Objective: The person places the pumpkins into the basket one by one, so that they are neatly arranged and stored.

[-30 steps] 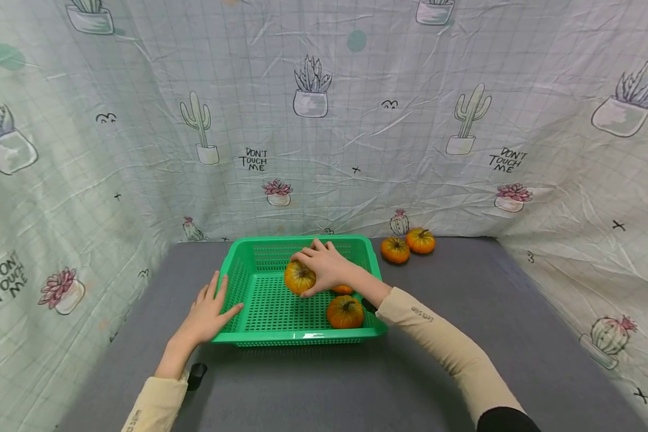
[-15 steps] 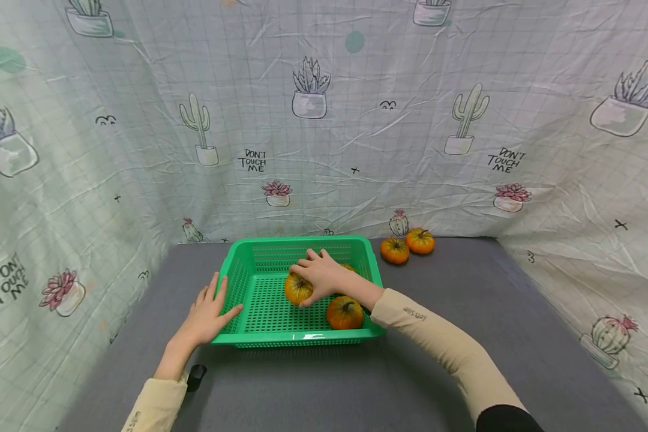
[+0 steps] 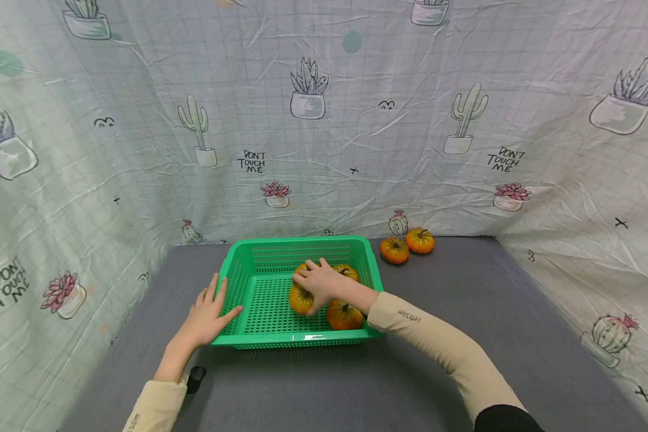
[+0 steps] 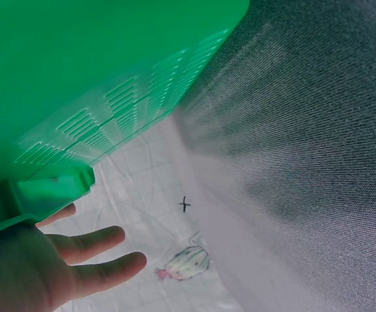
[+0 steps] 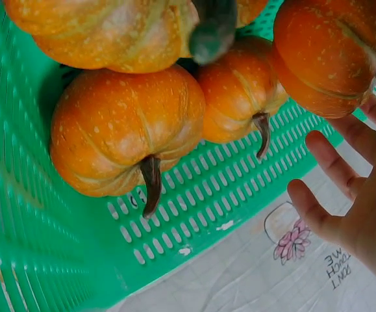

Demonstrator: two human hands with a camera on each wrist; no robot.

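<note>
My right hand (image 3: 324, 283) is inside the green basket (image 3: 264, 340), over a small orange pumpkin (image 3: 299, 300). Its fingers look spread in the right wrist view, close against that pumpkin (image 5: 334, 55); whether they still touch it I cannot tell. Partly behind my fingers another pumpkin (image 3: 300, 267) shows. Towards the basket's right side sit a front pumpkin (image 3: 344, 315) and a rear pumpkin (image 3: 347, 272). My left hand (image 3: 202, 315) rests at the basket's left rim, fingers extended along the outside and thumb over the edge; in the left wrist view its fingers (image 4: 106, 270) are straight.
Two more pumpkins, a nearer one (image 3: 394, 250) and a farther one (image 3: 419, 240), stand on the grey tabletop (image 3: 453, 300) behind and right of the basket. A cactus-printed sheet (image 3: 356, 138) hangs behind and along both sides.
My right hand has lowered the pumpkin onto the basket floor and shifted slightly right and nearer, its fingers loosening. A pumpkin behind it has come into sight. My left hand has stayed put.
</note>
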